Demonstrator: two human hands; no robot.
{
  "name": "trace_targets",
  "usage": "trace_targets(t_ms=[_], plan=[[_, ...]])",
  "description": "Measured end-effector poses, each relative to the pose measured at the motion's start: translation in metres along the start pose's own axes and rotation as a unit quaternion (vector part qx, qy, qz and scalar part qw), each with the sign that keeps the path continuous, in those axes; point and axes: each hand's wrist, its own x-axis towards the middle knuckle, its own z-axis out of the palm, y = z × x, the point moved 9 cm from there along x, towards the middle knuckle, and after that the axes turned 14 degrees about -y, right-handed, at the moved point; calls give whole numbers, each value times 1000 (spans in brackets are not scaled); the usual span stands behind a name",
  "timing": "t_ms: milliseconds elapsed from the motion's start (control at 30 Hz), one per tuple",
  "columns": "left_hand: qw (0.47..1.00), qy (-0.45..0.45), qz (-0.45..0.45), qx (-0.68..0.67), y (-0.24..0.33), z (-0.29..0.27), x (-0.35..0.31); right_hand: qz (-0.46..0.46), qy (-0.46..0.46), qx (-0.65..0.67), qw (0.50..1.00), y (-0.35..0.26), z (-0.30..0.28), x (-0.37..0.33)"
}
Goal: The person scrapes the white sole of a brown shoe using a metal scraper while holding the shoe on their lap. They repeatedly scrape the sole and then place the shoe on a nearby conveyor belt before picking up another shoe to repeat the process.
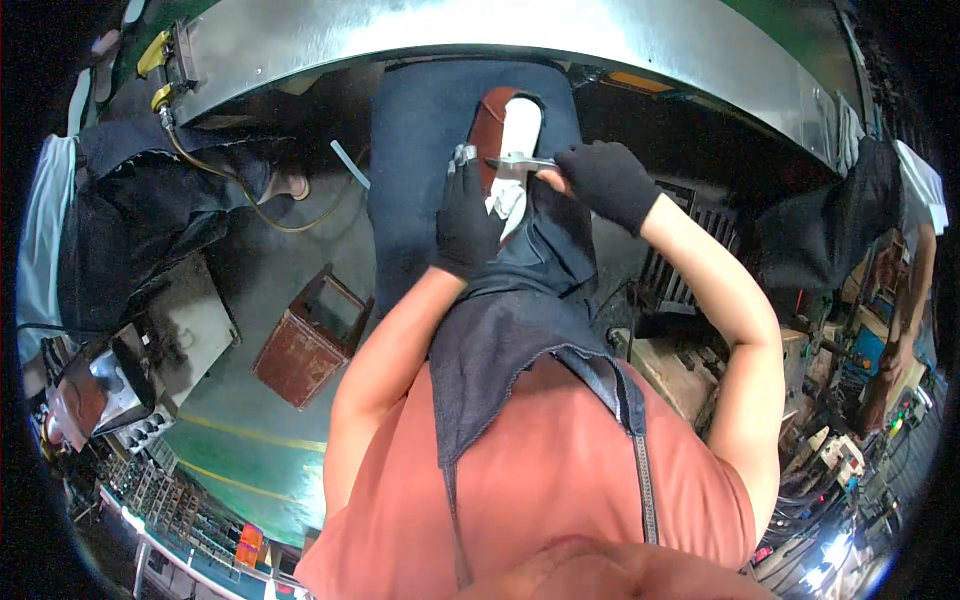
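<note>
a brown shoe (487, 125) w/ a white sole piece (521, 125) is laid lengthwise on a dark cloth (410, 170) over the person's lap, toe end toward the bench. its middle is crossed by a flat metal tool (525, 163), so part of the white is hidden. below the tool, a crumpled white bit (508, 197) is seen on the shoe.

the tool's handle end is gripped by the r. hand (607, 184), black-gloved, thumb uncovered. the l. hand (466, 218), also gloved, w/ silvery wrap at the fingertips, is laid along the shoe's l. edge, which is partly covered by it; whether it's clamped there can't be told. hands are kept apart, shoe & tool betw. them.

the far side is closed off by a curved-looking metal bench (480, 28). at l., a thin hose (232, 180) w/ a yellow fitting (153, 55) is hung from the bench end, near a co-worker's dark-clothed leg (150, 235). a brown box (300, 352) is set on the floor, l. of the lap. at r., a slotted metal panel (712, 235) is partly blocked by the r. forearm; farther out, another co-worker's arm (912, 295) is seen.
</note>
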Motion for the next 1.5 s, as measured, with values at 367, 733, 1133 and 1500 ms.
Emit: trace_targets(t_ms=[367, 733, 1133, 1500], plan=[[995, -15, 36, 94, 12, 3, 42, -40, -237, 320, 916, 31, 24, -18], [986, -67, 13, -153, -29, 17, -2, -144, 51, 224, 962, -41, 4, -36], [846, -98, -121, -510, -47, 56, -60, 71, -80, 492, 864, 3, 114, -62], [964, -77, -112, -228, -47, 46, -32, -10, 39, 298, 954, -36, 19, -42]])
